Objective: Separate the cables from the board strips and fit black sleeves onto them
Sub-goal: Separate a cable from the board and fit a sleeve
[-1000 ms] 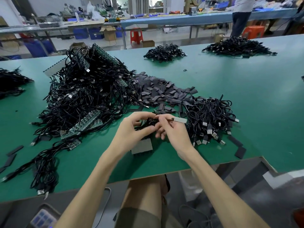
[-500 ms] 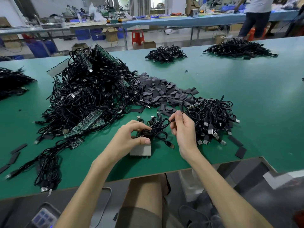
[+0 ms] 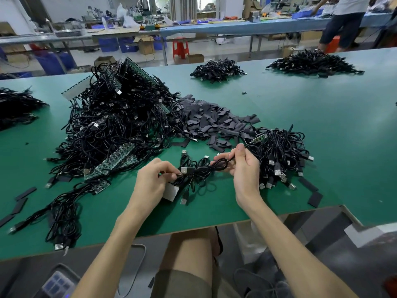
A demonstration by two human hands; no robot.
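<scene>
The left hand [image 3: 153, 182] is curled around a short pale board strip [image 3: 170, 192] and the loose bundle of thin black USB cables [image 3: 198, 172] attached to it. Both are held just above the green table mat [image 3: 322, 125], near its front edge. The right hand [image 3: 245, 168] is closed in a pinch, with 1 black cable from that bundle gripped between thumb and forefinger. The far end of that cable carries a small green circuit board piece [image 3: 259, 139], which is raised over the small heap of black cables [image 3: 281, 160] just beside the right hand. A pile of flat black sleeves [image 3: 214, 123] is located behind the 2 hands, between that small heap and the large tangled heap of black cables and green board strips [image 3: 120, 121] at the left. A far centre cable heap [image 3: 217, 69] and a far right cable heap [image 3: 313, 62] are noted well apart across the mat. Stray flat sleeves [image 3: 20, 201] are recorded at the left front edge.
</scene>
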